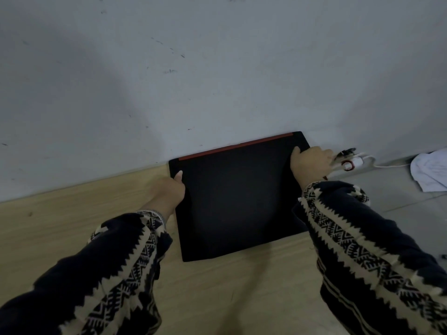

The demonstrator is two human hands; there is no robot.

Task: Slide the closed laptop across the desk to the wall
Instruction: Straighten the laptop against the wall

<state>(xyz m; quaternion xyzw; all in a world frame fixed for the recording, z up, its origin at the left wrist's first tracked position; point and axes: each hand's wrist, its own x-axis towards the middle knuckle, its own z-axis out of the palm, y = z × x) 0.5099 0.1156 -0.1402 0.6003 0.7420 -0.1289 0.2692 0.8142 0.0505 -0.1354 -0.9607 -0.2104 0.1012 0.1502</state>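
Note:
The closed black laptop (238, 194) with a red strip along its far edge lies flat on the light wooden desk (60, 221). Its far edge sits against the grey wall (217, 68). My left hand (169, 189) grips the laptop's left side, thumb on the lid near the far left corner. My right hand (310, 163) grips the right side near the far right corner, thumb on the lid. Both arms wear dark patterned sleeves.
A white power strip (350, 163) with a red switch, a dark plug and a white cable lies just right of the laptop, beyond the desk's edge. A white cloth (430, 170) lies at the far right on a grey surface.

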